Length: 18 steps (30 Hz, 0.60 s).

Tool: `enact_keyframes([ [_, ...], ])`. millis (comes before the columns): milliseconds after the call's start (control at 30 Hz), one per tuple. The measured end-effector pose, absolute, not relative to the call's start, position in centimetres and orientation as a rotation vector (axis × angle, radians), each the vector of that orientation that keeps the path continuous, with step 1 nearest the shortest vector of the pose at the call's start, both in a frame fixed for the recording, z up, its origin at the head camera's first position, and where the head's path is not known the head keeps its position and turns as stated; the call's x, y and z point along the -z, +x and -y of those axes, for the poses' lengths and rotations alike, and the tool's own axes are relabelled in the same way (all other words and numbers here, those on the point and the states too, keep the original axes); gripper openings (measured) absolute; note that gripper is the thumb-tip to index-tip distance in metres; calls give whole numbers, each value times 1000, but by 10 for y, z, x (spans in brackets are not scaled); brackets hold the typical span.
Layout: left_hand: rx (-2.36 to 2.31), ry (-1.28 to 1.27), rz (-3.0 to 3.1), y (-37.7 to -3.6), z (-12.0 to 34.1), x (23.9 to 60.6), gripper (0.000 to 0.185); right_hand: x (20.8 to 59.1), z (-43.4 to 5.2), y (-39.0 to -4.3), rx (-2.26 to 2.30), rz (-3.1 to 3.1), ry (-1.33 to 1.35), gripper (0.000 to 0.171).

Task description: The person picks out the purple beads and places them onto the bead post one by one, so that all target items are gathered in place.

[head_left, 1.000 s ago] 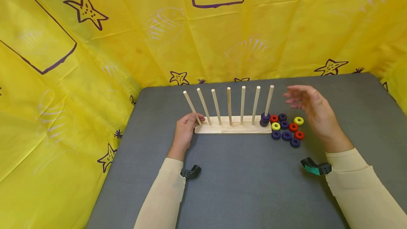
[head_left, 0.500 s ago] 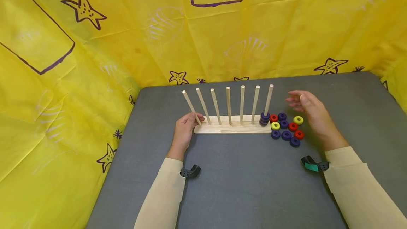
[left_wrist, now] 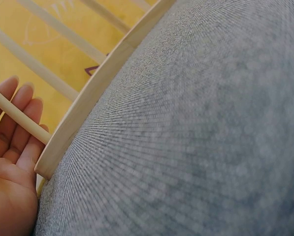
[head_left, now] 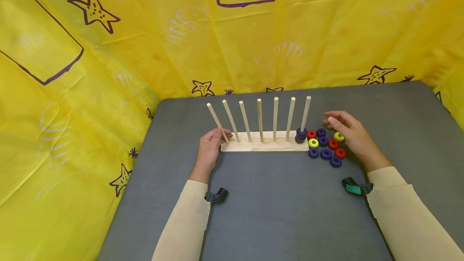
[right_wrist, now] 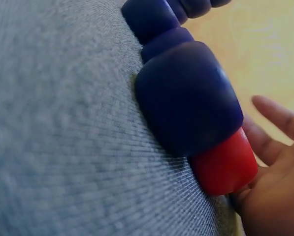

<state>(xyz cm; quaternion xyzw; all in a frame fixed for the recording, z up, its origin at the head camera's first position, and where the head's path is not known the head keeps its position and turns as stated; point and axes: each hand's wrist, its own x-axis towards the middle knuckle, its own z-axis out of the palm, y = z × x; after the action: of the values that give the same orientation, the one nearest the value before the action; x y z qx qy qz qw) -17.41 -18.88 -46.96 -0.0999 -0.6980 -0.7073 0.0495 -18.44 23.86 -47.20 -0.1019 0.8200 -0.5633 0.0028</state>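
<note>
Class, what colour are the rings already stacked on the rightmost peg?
Dark purple-blue: the stacked rings on the rightmost peg show best in the head view.

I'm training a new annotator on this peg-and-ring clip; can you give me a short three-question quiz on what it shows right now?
1. True or false: every peg on the wooden peg board carries rings.
2. How many pegs stand on the board?
3. What does the left hand hold? A) a red ring B) the leftmost peg C) nothing

Key
1. False: only the rightmost peg has purple rings stacked at its foot.
2. Seven.
3. B. The right hand is at the loose rings beside the board.
</note>
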Motion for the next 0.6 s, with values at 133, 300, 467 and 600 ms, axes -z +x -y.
enact_keyframes([
  [133, 2148, -303, 2132, -174, 188, 468, 43, 478, -238, -184, 1580, -2646, -274, 45],
  [300, 2146, -311, 2138, -174, 188, 467, 43, 484, -235, -186, 1473, -2715, -262, 47],
  [467, 2151, -316, 2133, -173, 188, 466, 44, 488, -234, -189, 1450, -2752, -280, 40],
  [600, 2146, -308, 2143, -173, 188, 466, 43, 489, -234, -189, 1442, -2776, -280, 36],
])
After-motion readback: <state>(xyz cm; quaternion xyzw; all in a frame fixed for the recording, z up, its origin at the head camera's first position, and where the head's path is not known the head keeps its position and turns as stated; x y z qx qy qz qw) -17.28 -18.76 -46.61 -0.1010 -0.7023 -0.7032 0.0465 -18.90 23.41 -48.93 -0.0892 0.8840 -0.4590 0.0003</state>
